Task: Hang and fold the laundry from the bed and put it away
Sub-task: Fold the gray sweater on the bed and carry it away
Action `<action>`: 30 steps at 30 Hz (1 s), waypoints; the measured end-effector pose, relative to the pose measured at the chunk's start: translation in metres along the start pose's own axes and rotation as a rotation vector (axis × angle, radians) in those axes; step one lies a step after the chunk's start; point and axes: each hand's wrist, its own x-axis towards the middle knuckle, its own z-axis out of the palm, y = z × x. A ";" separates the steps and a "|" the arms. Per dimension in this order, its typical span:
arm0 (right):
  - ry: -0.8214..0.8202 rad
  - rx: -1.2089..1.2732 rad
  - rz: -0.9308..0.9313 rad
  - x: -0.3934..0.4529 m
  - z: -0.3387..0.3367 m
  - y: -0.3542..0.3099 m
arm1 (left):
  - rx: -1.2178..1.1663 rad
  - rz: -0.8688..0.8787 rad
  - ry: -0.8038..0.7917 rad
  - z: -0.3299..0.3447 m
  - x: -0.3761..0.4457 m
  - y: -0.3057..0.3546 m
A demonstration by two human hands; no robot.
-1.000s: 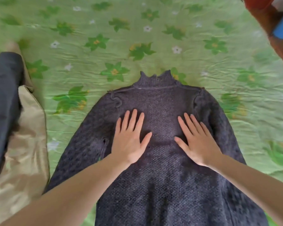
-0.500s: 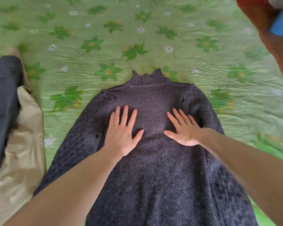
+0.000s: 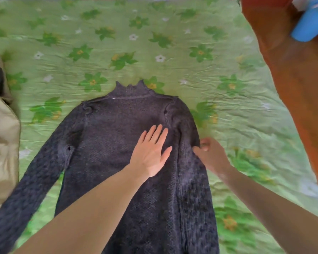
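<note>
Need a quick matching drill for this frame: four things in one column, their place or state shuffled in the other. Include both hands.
Things:
1. left hand
2. right hand
3. dark purple knitted turtleneck sweater
4. blue cylindrical container

States:
A. pinches the sweater's sleeve edge
B. spread out on the green floral bedsheet
C. lies flat, fingers straight, on the sweater's chest
D. top right corner, on the brown wooden surface

Pairs: 1-C, 2-A, 3-B, 4-D

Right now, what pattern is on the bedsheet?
Light green bedsheet with darker green and white flowers; head view.
</note>
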 end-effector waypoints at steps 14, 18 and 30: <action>0.041 -0.163 -0.016 0.035 -0.155 0.044 | 0.042 0.119 -0.043 -0.001 0.037 0.076; -0.197 -0.076 0.125 0.022 -0.158 0.070 | -0.009 0.131 -0.065 -0.001 0.054 0.089; -0.469 -0.127 0.051 -0.026 -0.203 0.102 | 0.085 0.096 -0.206 0.016 0.062 0.100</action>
